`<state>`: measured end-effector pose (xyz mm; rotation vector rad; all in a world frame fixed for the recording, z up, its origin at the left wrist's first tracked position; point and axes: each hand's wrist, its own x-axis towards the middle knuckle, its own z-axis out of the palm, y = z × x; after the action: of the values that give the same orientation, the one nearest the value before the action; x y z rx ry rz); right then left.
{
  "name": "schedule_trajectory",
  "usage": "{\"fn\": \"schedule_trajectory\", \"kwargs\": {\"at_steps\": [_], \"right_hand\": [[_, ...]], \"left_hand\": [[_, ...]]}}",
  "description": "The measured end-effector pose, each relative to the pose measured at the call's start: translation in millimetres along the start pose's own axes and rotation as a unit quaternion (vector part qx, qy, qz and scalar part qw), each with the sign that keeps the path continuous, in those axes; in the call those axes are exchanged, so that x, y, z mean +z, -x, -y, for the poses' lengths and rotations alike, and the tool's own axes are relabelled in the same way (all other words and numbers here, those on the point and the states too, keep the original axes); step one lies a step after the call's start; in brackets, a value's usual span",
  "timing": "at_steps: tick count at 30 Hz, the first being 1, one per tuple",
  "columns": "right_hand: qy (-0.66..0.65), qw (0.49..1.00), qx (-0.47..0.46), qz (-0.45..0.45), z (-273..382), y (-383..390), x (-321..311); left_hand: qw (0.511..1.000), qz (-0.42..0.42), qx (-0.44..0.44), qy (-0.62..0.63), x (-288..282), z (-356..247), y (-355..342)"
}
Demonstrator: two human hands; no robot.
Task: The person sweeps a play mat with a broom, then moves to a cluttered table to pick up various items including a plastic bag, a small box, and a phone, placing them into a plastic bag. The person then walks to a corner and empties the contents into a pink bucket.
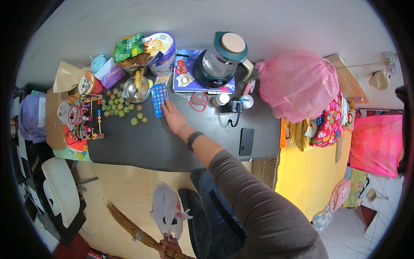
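Worktop: bowl at ten o'clock, scissors at two from right grip, wide against panel; left grip holding broom, bag.

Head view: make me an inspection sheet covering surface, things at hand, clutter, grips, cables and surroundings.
Surface: dark table, crowded mostly along its wall side.
Things at hand: blue panel with coloured icons on the table; broom and white plastic bag off it, in front.
Clutter: green grapes spread out, glass kettle, red-handled scissors, black phone.
Grips: left grip closed on the broom and bag; right grip open, fingers resting at the panel's edge.
Cables: black cable by a black adapter, curling on the table.
Surroundings: white chair left, yellow mat right.
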<state>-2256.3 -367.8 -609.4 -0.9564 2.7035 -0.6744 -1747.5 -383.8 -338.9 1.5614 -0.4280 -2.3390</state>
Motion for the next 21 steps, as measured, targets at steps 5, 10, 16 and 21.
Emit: {"fn": "schedule_trajectory", "kwargs": {"at_steps": [5, 10, 16, 21], "right_hand": [[-0.111, 0.99, 0.089, -0.02, -19, 96, -40], [0.189, 0.883, 0.428, -0.027, -98, 290, -83], [0.076, 0.887, 0.454, -0.043, -196, 375, -58], [0.18, 0.873, 0.439, -0.114, -267, 347, -64]], "left_hand": [[1.0, -0.006, -0.006, -0.008, 10, 1, -1], [0.998, 0.054, -0.004, 0.024, 18, -4, -4], [0.994, 0.087, 0.056, 0.044, 28, -16, -21], [0.99, 0.077, 0.067, 0.099, 33, -33, -10]]}}
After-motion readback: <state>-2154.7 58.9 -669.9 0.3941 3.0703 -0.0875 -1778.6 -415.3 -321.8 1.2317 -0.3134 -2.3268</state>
